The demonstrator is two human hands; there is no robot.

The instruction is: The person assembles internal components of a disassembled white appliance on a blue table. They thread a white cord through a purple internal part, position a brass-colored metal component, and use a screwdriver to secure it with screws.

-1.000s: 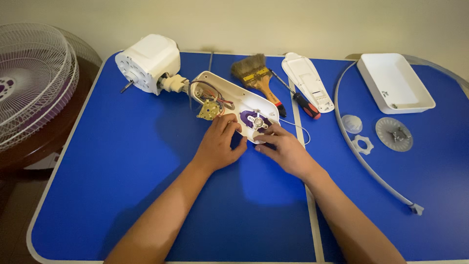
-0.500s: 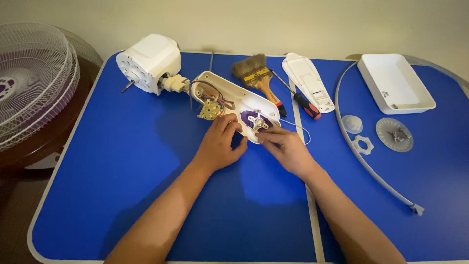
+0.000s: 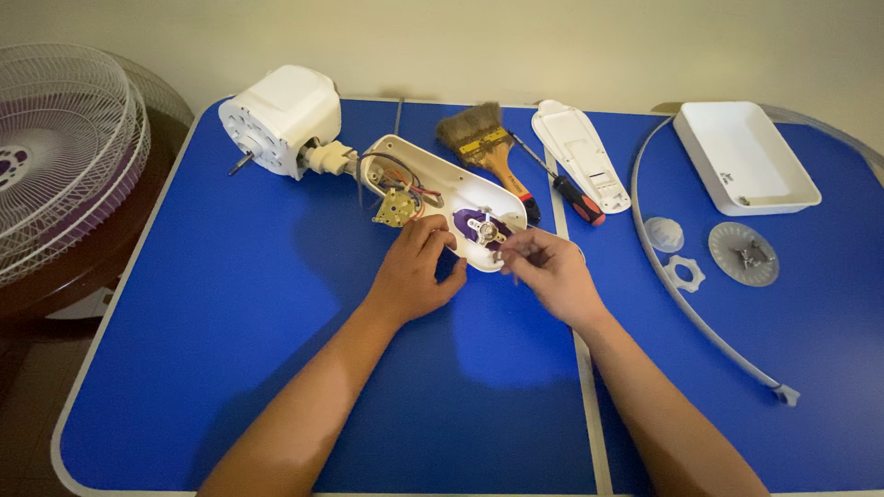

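A white fan neck housing (image 3: 433, 175) lies open on the blue table (image 3: 230, 304), joined to the white motor block (image 3: 276, 118). Inside it sit wires, a brass-coloured switch (image 3: 394, 210) and a purple part (image 3: 479, 225). My left hand (image 3: 416, 271) rests on the housing's near edge, fingers curled over it beside the purple part. My right hand (image 3: 550, 271) pinches something small at the housing's near right edge; I cannot make out what it is.
A paintbrush (image 3: 486, 147), a red-handled screwdriver (image 3: 571, 195) and a white cover plate (image 3: 582, 167) lie behind the hands. Right: white tray (image 3: 744, 158), grey ring band (image 3: 677, 294), small plastic nuts (image 3: 683, 273), clear disc (image 3: 742, 254). A fan grille (image 3: 55, 156) stands left, off the table.
My hands have barely moved; the right hand's fingers have shifted slightly at the housing's edge.
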